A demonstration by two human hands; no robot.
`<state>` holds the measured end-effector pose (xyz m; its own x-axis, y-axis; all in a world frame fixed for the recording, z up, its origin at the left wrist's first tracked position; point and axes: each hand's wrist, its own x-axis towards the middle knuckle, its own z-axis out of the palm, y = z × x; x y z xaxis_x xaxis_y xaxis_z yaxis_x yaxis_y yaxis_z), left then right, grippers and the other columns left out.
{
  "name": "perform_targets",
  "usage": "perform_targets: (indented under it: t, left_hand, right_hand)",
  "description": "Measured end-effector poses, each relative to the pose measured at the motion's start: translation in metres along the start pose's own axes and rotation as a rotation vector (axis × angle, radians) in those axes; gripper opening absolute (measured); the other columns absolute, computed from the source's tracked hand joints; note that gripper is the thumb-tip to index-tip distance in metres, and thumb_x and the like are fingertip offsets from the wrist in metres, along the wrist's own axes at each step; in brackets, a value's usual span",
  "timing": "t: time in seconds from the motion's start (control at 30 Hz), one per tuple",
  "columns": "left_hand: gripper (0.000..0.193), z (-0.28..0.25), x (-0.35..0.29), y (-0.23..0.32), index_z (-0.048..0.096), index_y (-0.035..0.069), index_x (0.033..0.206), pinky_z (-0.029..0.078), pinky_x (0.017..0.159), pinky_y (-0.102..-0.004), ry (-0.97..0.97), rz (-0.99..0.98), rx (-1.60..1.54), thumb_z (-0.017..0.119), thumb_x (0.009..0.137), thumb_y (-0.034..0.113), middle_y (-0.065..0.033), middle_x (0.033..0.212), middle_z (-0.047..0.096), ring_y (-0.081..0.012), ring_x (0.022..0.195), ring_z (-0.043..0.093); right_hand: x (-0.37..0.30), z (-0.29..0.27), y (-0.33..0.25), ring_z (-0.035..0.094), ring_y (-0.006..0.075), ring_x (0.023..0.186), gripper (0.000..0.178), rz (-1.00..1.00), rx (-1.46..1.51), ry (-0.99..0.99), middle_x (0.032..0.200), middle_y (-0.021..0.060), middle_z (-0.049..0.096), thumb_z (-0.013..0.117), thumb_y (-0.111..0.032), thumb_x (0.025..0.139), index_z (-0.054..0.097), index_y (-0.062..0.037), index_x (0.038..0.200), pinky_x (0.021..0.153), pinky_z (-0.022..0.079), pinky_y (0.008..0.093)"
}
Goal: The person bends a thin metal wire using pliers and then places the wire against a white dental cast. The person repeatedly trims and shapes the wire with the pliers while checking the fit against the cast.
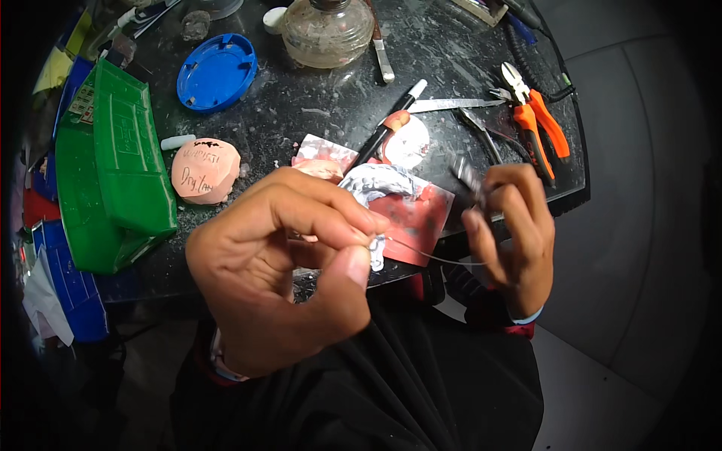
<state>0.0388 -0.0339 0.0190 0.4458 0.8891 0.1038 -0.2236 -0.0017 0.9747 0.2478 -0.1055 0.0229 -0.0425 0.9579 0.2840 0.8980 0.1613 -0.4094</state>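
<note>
My left grip (256, 286) is holding wire (429, 255), my right grip (523, 233) a blurred tool (466, 173). Between them, the wire is curving gently, seemingly only part-shaped.

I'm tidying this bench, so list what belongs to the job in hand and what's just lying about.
In the job:
wire, in left hand
blurred metal tool, in right hand
white dental cast, probably

Lying about, seemingly:
blue lid
green bin
glass vessel
</note>
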Motion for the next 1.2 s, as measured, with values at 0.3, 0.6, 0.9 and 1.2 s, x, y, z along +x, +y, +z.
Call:
perform_targets:
  t: [0.3, 0.6, 0.9, 1.2]
  left_hand:
    - [0.006, -0.001, 0.006, -0.003, 0.048, -0.002, 0.075, 0.050, 0.068, -0.0290, -0.050, 0.008, 0.072, 0.052, 0.072, 0.001, -0.0142, 0.079, 0.051, -0.0195, 0.073, 0.059]
    - [0.020, -0.009, 0.007, -0.005, 0.055, -0.003, 0.087, 0.044, 0.056, -0.0196, -0.162, 0.076, 0.249, 0.061, 0.069, 0.005, -0.0148, 0.088, 0.054, -0.0134, 0.070, 0.055]
    - [0.092, -0.001, 0.004, -0.011, 0.046, 0.005, 0.124, 0.041, 0.078, -0.0352, -0.218, 0.119, 0.954, 0.085, 0.042, 0.018, -0.0110, 0.116, 0.053, -0.0262, 0.089, 0.047]
    - [0.096, 0.001, 0.011, -0.019, 0.044, 0.005, 0.126, 0.039, 0.083, -0.0345, -0.241, 0.099, 0.936, 0.085, 0.039, 0.012, -0.0078, 0.113, 0.056, -0.0259, 0.091, 0.048]
  right_hand:
    - [-0.002, 0.019, 0.004, 0.059, 0.0213, 0.080, 0.028, -0.226, 0.045, 0.340, 0.087, 0.0072, 0.062, 0.074, -0.024, 0.071, 0.062, -0.0045, 0.088, 0.070, 0.042, 0.0321]
    - [0.002, 0.036, -0.006, 0.053, 0.0143, 0.057, 0.021, -0.336, 0.193, 0.406, 0.065, 0.0041, 0.057, 0.076, -0.010, 0.064, 0.065, -0.0017, 0.080, 0.051, 0.036, 0.0275]
    - [0.001, 0.048, 0.004, 0.052, 0.0143, 0.053, 0.018, -0.140, 0.218, 0.369, 0.062, 0.0024, 0.058, 0.076, -0.008, 0.062, 0.066, -0.0039, 0.076, 0.049, 0.032, 0.0262]
    - [0.001, 0.049, 0.006, 0.050, 0.0142, 0.053, 0.018, -0.124, 0.174, 0.324, 0.063, 0.0021, 0.058, 0.076, -0.007, 0.061, 0.067, -0.0054, 0.077, 0.048, 0.030, 0.0271]
